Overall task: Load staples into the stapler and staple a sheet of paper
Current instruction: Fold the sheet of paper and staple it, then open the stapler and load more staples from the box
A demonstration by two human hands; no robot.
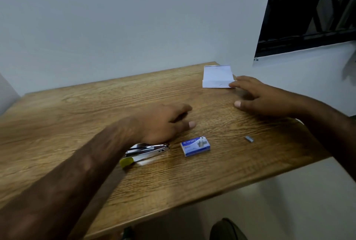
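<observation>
A small metal stapler (pixel 143 153) with a yellow end lies on the wooden table (pixel 77 108), partly under my left wrist. My left hand (pixel 163 122) hovers just beyond it, fingers loosely apart, holding nothing. To the stapler's right sits a blue staple box (pixel 195 145). A short grey strip of staples (pixel 249 139) lies further right. A folded white sheet of paper (pixel 217 77) rests at the table's far right corner. My right hand (pixel 264 97) is spread open beside the sheet, its fingertips touching the sheet's near right edge.
The table stands in a corner of pale walls. A dark window (pixel 308 12) with a grille is at the upper right. The table's right edge runs close under my right forearm, with the floor (pixel 289 201) below.
</observation>
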